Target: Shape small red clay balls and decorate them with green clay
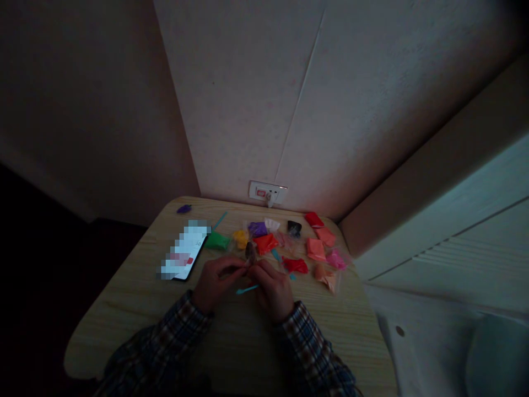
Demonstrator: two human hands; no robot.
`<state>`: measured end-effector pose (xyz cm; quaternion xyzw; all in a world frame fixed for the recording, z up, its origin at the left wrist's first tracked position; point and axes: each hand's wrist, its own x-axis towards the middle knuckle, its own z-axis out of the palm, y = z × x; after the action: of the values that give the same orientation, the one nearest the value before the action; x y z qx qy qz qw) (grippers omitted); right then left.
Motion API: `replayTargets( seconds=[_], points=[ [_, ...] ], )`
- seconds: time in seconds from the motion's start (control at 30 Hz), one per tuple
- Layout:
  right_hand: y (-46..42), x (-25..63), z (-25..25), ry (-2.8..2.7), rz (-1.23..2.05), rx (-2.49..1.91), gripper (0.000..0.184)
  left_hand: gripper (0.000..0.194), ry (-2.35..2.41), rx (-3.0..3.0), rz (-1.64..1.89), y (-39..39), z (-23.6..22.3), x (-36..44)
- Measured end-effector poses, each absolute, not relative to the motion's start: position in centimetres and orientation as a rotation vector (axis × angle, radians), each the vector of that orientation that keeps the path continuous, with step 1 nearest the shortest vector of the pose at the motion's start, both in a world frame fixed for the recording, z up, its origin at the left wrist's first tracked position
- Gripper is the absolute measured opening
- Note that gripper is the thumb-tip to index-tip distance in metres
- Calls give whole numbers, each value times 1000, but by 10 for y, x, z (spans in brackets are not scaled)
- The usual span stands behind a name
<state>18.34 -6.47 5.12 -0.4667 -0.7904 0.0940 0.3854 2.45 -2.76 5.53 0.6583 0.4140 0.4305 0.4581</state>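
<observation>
My left hand (215, 282) and my right hand (273, 288) meet over the middle of the table, fingers pinched together. Between them they hold a small clear bag with dark brown clay (250, 252), its top pointing away from me. Fingers hide its lower part. Just below the hands lies a light blue plastic tool (247, 289), partly covered by my right hand. Close by are packets of coloured clay: green (217, 241), yellow (240, 239), purple (257, 229), orange-red (265, 243) and red (295, 265).
A lit phone (185, 253) lies left of my hands, and a small purple shape (184, 209) sits at the far left corner. More packets, including black (294, 228), coral (316, 249), pink (336, 258) and peach (325, 276), lie on the right. Behind the table (330, 336) is a wall socket (268, 192).
</observation>
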Motion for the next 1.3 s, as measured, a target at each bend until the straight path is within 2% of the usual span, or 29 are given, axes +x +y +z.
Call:
replayTargets(
  seconds=[0.5,1.03,1.3],
  points=[
    [-66,181,54,-2025,188,-1116,22,8,1001,1497,1013,-28,56,26],
    [-67,173,67,-1918,298,-1027,23,31,989,1181,1001,-28,53,27],
    [-63,177,66,-1872,323,-1063,16,23,1023,1195,1001,-29,62,31]
  ],
)
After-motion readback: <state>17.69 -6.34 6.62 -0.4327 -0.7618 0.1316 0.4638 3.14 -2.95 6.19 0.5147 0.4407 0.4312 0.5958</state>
